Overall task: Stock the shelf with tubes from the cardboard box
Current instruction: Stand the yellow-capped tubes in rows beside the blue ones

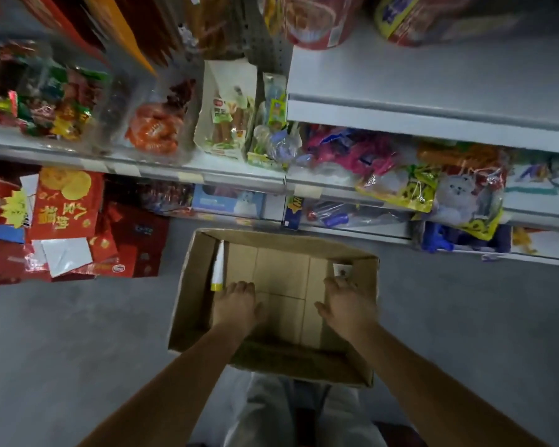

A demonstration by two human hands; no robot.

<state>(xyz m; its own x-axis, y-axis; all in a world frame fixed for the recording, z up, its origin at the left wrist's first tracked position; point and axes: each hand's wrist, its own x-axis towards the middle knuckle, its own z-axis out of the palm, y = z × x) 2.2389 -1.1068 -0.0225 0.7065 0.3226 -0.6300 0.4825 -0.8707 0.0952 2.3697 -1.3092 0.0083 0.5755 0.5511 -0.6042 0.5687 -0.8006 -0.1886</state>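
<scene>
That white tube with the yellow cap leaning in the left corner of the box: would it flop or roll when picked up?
The white tube looks slim and small beside the left hand, so probably light. It stands propped against the cardboard box wall, so a nudge may well tip it over. Its round yellow cap suggests it might roll once flat. Stiffness is hard to judge; the picture is blurry.

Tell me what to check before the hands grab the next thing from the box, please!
1. White tube with yellow cap within reach against the left wall of the brown cardboard box: ok.
2. Left hand free, fingers beside the cap: ok.
3. Right hand reaching the small white item in the far right corner; whether its grip has closed: cannot tell.
4. That white item is a tube: cannot tell.
5. Bare space on the white upper shelf: ok.
6. More tubes left elsewhere on the box floor: not ok, none visible.
</scene>
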